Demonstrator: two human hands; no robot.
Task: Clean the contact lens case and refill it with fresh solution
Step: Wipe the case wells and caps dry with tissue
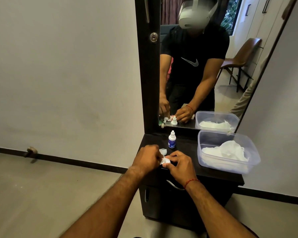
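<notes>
While the left hand (148,158) and right hand (177,163) pinch white tissue (164,160), solution bottle (171,140) and tub (200,143) stand nearby.

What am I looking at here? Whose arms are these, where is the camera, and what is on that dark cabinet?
There is no machine: a person works with bare hands. The one picture comes from a camera worn on their head, looking forward and down, so the arms reach in from the bottom edge. The mirror ahead shows the same person reflected. On the dark cabinet top stand a small white dropper bottle and a clear plastic tub with white cloth or paper inside. A small clear piece lies by the left hand. That hand's fingers pinch a white tissue; the right hand curls over what is probably the lens case, mostly hidden.
</notes>
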